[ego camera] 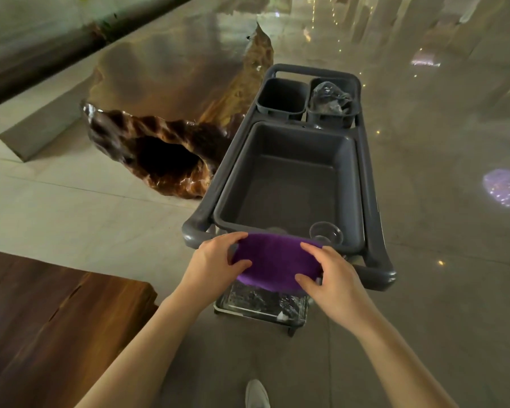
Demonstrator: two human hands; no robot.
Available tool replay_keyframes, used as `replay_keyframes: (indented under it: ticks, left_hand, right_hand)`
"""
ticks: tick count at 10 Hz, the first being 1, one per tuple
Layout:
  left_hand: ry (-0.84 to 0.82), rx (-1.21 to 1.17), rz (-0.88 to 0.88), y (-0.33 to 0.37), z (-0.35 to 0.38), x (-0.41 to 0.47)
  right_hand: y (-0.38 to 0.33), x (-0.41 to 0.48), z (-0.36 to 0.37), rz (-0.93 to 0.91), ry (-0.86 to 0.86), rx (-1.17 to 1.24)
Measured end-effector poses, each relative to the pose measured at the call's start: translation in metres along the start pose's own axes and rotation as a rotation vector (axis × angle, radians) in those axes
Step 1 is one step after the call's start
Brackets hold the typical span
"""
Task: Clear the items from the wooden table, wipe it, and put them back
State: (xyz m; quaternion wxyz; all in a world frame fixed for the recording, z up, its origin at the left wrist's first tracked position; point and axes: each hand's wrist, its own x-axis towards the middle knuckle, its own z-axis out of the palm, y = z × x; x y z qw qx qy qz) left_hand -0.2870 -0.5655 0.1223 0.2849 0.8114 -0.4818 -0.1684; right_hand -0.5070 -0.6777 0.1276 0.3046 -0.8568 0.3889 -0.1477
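Note:
A purple cloth point(274, 260) is stretched between my two hands over the near rim of a grey cart point(377, 266). My left hand point(215, 260) grips its left edge and my right hand point(327, 275) grips its right edge. The glossy wooden table point(171, 83), a polished slab on a gnarled root base, stands to the far left of the cart with a bare top. A clear plastic cup point(326, 232) lies in the near right corner of the cart's large grey tub point(292, 184).
Two small grey bins point(280, 95) sit at the cart's far end; the right one point(333, 98) holds crumpled clear plastic. A lower cart shelf point(262, 304) shows under the cloth. A dark wooden bench point(42, 319) is at the near left. A shoe point(256, 393) is on the shiny floor.

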Motion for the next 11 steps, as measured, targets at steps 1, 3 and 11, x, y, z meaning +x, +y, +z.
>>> replay_keyframes:
  ticks: [1, 3, 11]
  left_hand:
    - [-0.007, 0.071, 0.05, -0.002, 0.005, 0.003]
    - [-0.083, 0.237, 0.082, -0.002, 0.008, 0.007]
    - [-0.16, 0.31, 0.138, -0.005, -0.019, 0.025]
  right_hand:
    - [-0.001, 0.003, 0.004, 0.01, -0.017, -0.123]
    - [0.006, 0.011, 0.005, -0.01, -0.002, -0.348]
    - [-0.034, -0.001, -0.086, -0.158, 0.085, -0.156]
